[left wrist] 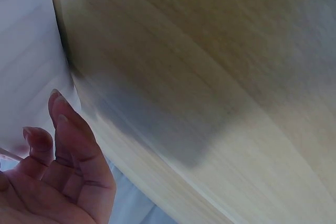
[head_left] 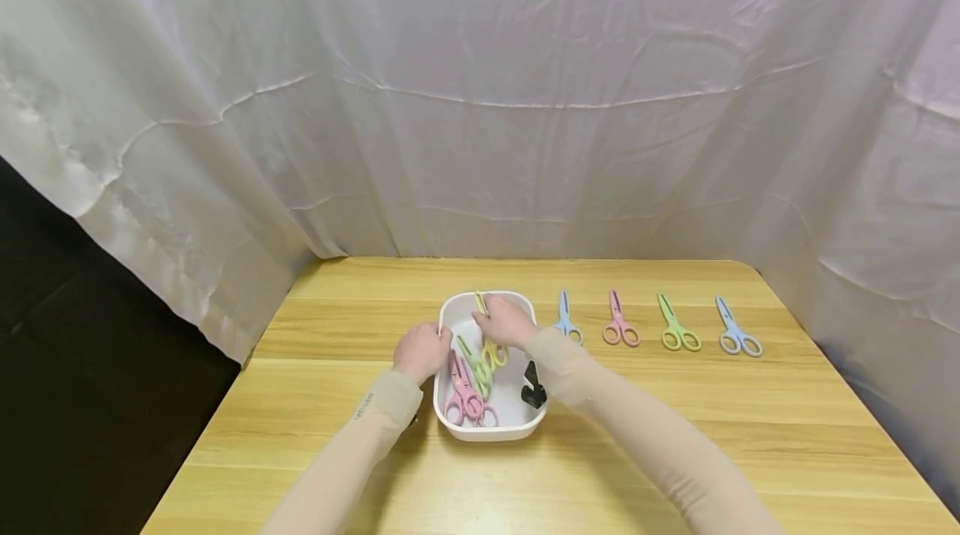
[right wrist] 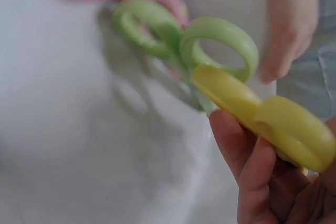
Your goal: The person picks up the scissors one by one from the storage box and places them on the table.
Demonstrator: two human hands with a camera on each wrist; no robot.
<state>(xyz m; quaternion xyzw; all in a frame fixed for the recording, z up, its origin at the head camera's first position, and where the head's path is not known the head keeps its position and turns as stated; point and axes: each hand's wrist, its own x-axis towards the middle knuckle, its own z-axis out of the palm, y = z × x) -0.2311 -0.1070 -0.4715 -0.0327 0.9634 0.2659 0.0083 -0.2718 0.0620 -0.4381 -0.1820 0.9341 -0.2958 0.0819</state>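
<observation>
My right hand [head_left: 504,322] holds a pair of yellow scissors [right wrist: 257,116] over the far part of a white plastic bin [head_left: 487,435], blades pointing away and handle loops toward me. Beneath and beside them in the bin lie green scissors [head_left: 480,378] and pink scissors [head_left: 467,398], partly overlapping. In the right wrist view, the green loops [right wrist: 223,40] show just beyond the yellow ones. My left hand [head_left: 422,351] grips the bin's left rim; the left wrist view shows its bent fingers [left wrist: 79,140] against the white wall.
Right of the bin, blue scissors [head_left: 566,322], pink scissors [head_left: 618,323], green scissors [head_left: 675,327] and more blue scissors [head_left: 735,331] lie in a spaced row on the wooden table [head_left: 675,418]. A black piece [head_left: 533,389] hangs by the right sleeve. Pale curtains [head_left: 525,143] stand behind.
</observation>
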